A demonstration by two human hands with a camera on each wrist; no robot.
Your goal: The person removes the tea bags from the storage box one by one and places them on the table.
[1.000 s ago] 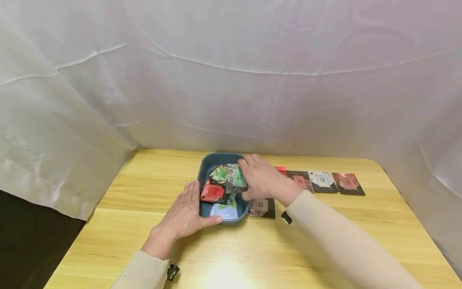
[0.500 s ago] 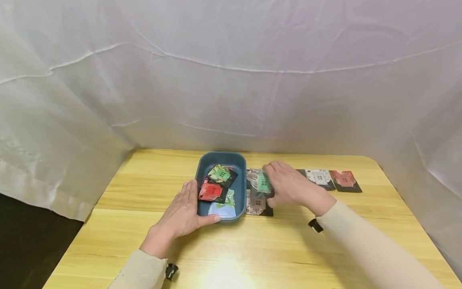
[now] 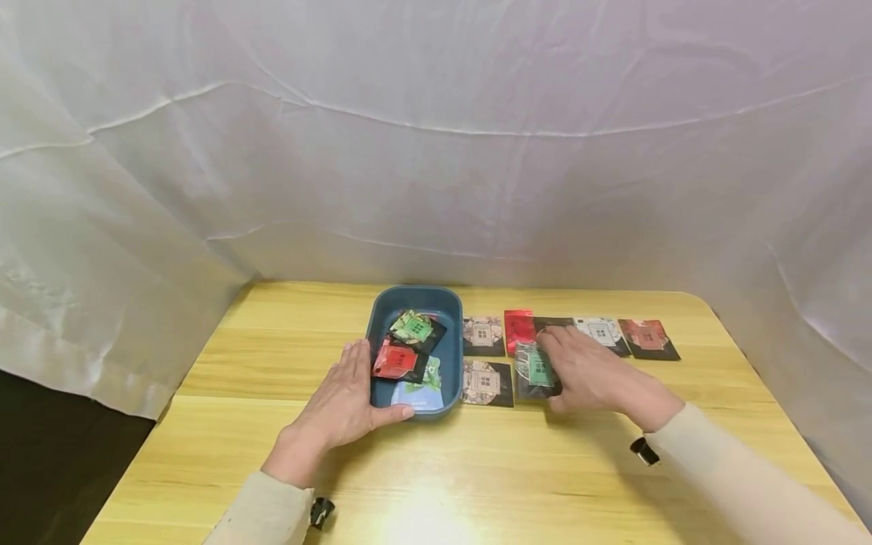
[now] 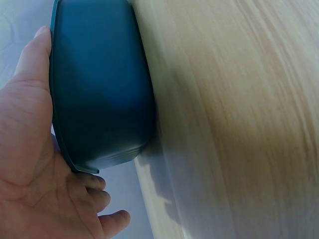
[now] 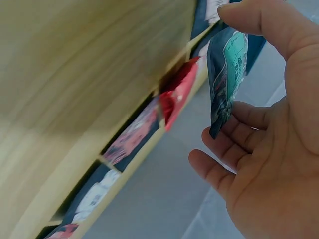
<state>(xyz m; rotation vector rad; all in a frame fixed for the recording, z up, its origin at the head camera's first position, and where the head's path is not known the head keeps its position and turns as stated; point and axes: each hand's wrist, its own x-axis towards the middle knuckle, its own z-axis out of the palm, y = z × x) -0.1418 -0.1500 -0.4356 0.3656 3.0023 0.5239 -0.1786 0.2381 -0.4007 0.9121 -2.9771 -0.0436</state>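
My right hand (image 3: 596, 375) holds a dark sachet with a green label (image 3: 534, 369) by its right side, over the table just right of a dark sachet with a beige label (image 3: 485, 383). In the right wrist view this sachet (image 5: 229, 69) stands tilted between thumb and fingers. My left hand (image 3: 334, 409) rests against a blue plastic box (image 3: 451, 356), straight fingers along its left rim and thumb across the near corner. Inside the box lie a sachet with a green label (image 3: 412, 328), one with a red label (image 3: 397, 361) and a light blue packet (image 3: 417, 393).
Several sachets form a row along the back, from one with a beige label (image 3: 482, 335) beside the box, past a red packet (image 3: 519, 330), to one with a reddish label (image 3: 649, 338). Behind the wooden table (image 3: 286, 325) hangs a pale cloth (image 3: 436, 189).
My right hand has carried the green-labelled sachet out of the box and rightward, past the beige-labelled sachets and down toward the table. The left hand has stayed on the box.
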